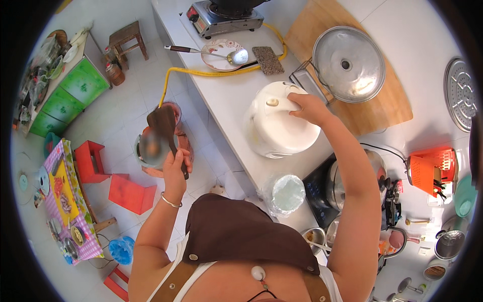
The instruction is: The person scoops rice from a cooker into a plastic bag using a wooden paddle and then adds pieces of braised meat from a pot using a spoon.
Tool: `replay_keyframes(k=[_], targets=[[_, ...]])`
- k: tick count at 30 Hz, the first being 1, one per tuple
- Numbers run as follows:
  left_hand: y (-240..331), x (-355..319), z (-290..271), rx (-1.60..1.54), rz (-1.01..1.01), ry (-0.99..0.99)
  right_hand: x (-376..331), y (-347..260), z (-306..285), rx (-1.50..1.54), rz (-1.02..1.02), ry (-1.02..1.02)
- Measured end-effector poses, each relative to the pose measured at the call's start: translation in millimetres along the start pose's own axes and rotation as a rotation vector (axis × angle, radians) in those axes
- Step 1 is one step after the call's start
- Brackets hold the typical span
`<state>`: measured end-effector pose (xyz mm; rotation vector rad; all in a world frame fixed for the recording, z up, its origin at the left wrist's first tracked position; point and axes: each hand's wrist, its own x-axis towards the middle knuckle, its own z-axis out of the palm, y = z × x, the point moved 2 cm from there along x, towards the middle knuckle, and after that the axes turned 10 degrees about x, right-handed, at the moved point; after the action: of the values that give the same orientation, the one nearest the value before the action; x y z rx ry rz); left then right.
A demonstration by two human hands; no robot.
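My right hand [310,107] rests on the lid of a white rice cooker [279,126] that stands on the white counter [221,95], fingers curled at the lid's handle area. My left hand [175,165] is raised over the floor beside the counter and grips the dark handle of a brown spatula [163,125], blade pointing up. Below the spatula, on the floor, stands a metal pot [151,147] among reddish bowls.
On the counter: a gas stove [224,17], a plate with a ladle [221,54], a yellow hose [221,73], a wooden board [372,105] under a metal lid [348,63], an induction hob with pot [347,186]. Red stools [93,161] and a green cabinet [65,95] are at left.
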<state>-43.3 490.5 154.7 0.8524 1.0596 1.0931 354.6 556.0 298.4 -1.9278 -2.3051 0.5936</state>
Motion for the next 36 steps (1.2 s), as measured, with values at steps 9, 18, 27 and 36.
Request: replay_keyframes(k=[9,18,27,36], targets=[[-26,-10,47,0.025,-0.083,-0.106,27,-4,-5,0.227,0.329,-0.145],[-38,-16,76,0.075,-0.149,-0.224,35,1,5,0.303,0.298,-0.193],[-41,-21,75,0.129,-0.140,-0.227,-13,33,-62,1.073,0.287,-0.098],[-46,-30,79,0.150,-0.172,-0.253,-74,149,-104,1.483,0.252,0.367]])
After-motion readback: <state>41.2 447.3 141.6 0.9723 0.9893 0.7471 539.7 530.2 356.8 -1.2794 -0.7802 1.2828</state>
